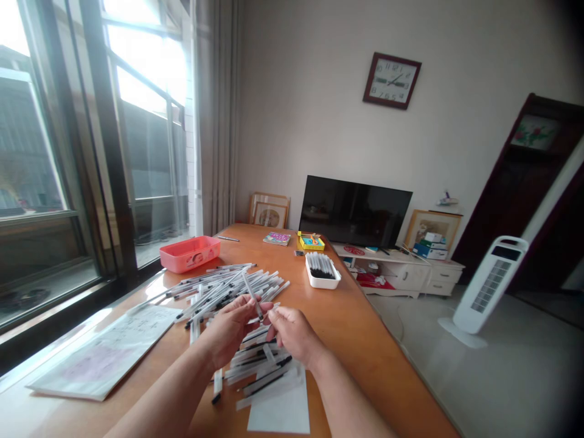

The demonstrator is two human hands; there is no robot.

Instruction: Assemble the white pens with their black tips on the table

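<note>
My left hand (pixel 238 321) is closed on a slim pen (pixel 251 293) with a pale barrel, tilted, its dark end toward me. Close beside it, my right hand (pixel 292 331) pinches near the pen's lower end; a small pale bit shows at its fingertips, too small to name. Beyond both hands spreads a loose heap of white and black pens (pixel 219 293). More pens (pixel 260 364) lie below and between my wrists, some over a white sheet of paper (pixel 279 418).
On the wooden table (pixel 365 371) stand a pink basket (pixel 189 255) at left and a white box (pixel 325 282) of pens at right. A paper booklet (pixel 104 359) lies at the left edge. Farther back are a colourful book (pixel 276 238) and a yellow box (pixel 312 243).
</note>
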